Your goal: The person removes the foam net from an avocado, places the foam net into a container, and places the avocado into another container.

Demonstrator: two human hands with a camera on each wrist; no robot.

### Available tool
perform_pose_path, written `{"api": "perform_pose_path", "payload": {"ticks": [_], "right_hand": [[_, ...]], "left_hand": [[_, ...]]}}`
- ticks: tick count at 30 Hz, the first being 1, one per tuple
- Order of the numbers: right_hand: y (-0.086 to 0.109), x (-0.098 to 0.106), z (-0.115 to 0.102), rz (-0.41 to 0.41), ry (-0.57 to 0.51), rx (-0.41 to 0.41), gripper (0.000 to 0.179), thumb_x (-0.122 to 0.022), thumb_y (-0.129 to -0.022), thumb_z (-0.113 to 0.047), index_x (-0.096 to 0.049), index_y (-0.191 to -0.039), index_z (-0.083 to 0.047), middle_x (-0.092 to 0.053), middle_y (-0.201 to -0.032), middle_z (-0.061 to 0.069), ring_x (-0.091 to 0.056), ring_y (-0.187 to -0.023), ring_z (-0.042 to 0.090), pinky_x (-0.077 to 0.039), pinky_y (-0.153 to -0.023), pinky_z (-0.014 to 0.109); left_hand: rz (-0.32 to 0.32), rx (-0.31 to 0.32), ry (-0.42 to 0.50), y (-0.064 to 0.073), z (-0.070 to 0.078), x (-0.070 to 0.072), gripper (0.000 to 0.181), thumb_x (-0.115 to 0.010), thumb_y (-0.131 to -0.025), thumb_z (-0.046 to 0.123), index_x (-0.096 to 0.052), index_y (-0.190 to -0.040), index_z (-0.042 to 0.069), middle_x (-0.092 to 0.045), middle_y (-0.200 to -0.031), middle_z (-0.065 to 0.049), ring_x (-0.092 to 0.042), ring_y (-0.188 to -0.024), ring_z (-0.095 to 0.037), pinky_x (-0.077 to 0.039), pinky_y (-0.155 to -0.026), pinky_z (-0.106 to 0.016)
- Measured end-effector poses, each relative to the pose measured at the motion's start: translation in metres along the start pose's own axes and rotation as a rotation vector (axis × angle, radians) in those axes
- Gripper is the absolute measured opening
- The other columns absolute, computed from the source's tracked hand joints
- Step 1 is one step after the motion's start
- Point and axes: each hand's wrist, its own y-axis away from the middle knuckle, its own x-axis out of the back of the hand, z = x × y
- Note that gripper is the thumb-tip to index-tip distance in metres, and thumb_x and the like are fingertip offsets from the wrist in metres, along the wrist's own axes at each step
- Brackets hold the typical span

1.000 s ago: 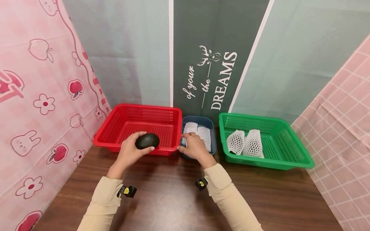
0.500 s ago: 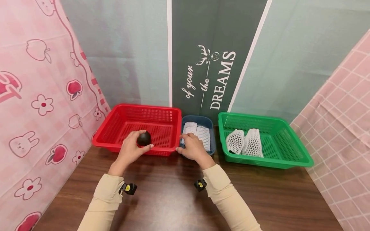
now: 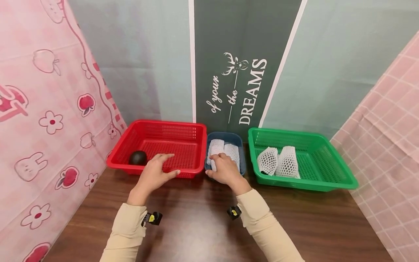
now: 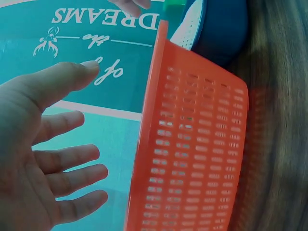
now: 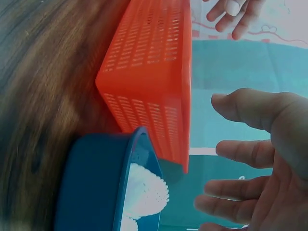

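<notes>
A dark, smooth, egg-shaped object [image 3: 138,158] lies at the front left inside the red basket [image 3: 193,171]. My left hand [image 3: 154,175] is over that basket's front rim, thumb and fingers spread and holding nothing. In the left wrist view its fingers [image 4: 82,173] stay apart from the red wall. My right hand [image 3: 227,171] hovers over the front of a small blue bin [image 3: 243,160], fingers extended, nothing in them. White foam net sleeves [image 3: 231,151] lie in the bin, partly hidden by this hand.
To the right stands a green basket [image 3: 314,184] with two white foam nets [image 3: 287,162] at its left; something dark shows under one. All three containers stand side by side on a brown wooden table [image 3: 196,225], against a printed cloth backdrop [image 3: 157,72].
My left hand has let go of the dark egg-shaped object, which now lies farther left in the red basket. The right hand stays over the blue bin, nearly still.
</notes>
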Motion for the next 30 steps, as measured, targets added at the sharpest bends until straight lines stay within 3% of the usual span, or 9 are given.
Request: {"api": "perform_pose_path", "payload": {"ticks": [9, 19, 30], "right_hand": [[0.008, 0.009, 0.016, -0.024, 0.031, -0.034, 0.051, -0.072, -0.078, -0.034, -0.059, -0.120, -0.008, -0.055, -0.114, 0.017, -0.053, -0.100, 0.034, -0.042, -0.081, 0.055], [0.019, 0.022, 0.038, -0.039, 0.032, -0.062, 0.054, -0.072, -0.079, -0.034, -0.058, -0.123, -0.005, -0.053, -0.115, 0.020, -0.051, -0.101, 0.038, -0.041, -0.079, 0.055], [0.027, 0.036, 0.056, -0.024, 0.012, -0.084, 0.056, -0.071, -0.080, -0.031, -0.056, -0.125, -0.002, -0.051, -0.121, 0.022, -0.048, -0.108, 0.039, -0.039, -0.084, 0.058]], "left_hand": [[-0.064, 0.003, -0.034, -0.004, 0.012, -0.012, 0.061, -0.079, -0.072, 0.033, -0.059, -0.121, 0.004, -0.058, -0.110, -0.013, -0.055, -0.097, -0.028, -0.047, -0.081, -0.045], [-0.087, -0.042, -0.078, -0.006, 0.021, -0.028, 0.056, -0.079, -0.071, 0.030, -0.061, -0.119, 0.007, -0.059, -0.108, -0.011, -0.056, -0.092, -0.027, -0.048, -0.077, -0.044], [-0.125, -0.078, -0.098, -0.016, 0.037, -0.040, 0.052, -0.075, -0.074, 0.031, -0.062, -0.119, 0.009, -0.058, -0.114, -0.012, -0.056, -0.098, -0.027, -0.046, -0.079, -0.046]]}}
